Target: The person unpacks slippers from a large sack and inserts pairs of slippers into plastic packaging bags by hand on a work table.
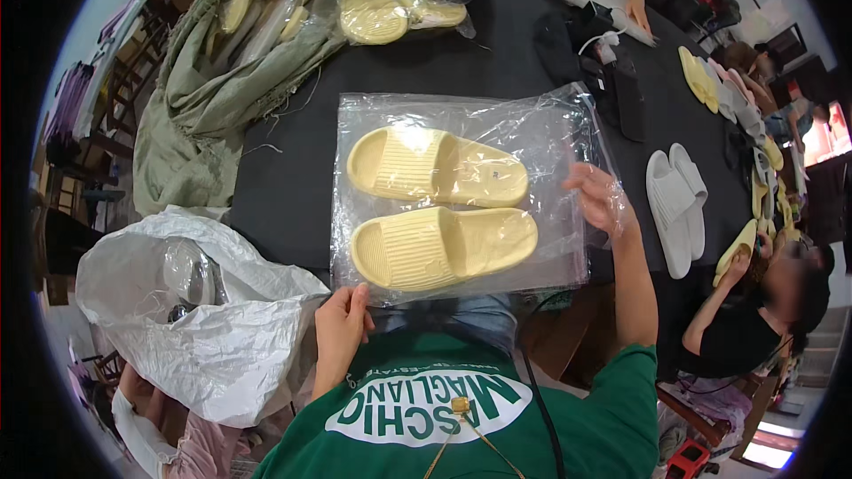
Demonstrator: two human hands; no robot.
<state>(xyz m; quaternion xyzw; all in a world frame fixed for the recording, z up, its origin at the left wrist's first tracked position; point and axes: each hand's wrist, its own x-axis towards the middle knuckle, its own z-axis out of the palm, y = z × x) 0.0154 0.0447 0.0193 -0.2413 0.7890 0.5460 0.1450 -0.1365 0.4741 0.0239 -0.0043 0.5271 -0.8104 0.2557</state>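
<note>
Here, ribbed yellow slippers [408, 253] lie in a clear bag [556, 248] the left hand [338, 324] pinches, the right hand's grip [604, 201] unclear.

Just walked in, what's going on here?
A person has a pair of yellow slippers inside a clear bag at a black table. The left hand is at the bag's near left corner, the right hand at its right end; its grip is unclear. Grey slippers lie to the right.

Carries bold green capitals [435, 423], upside down in view, on the white oval [429, 408] of a green T-shirt [581, 417], with smaller lettering [417, 371] above; bears one tiny, unreadable mark [495, 176] inside a yellow slipper [461, 168].
</note>
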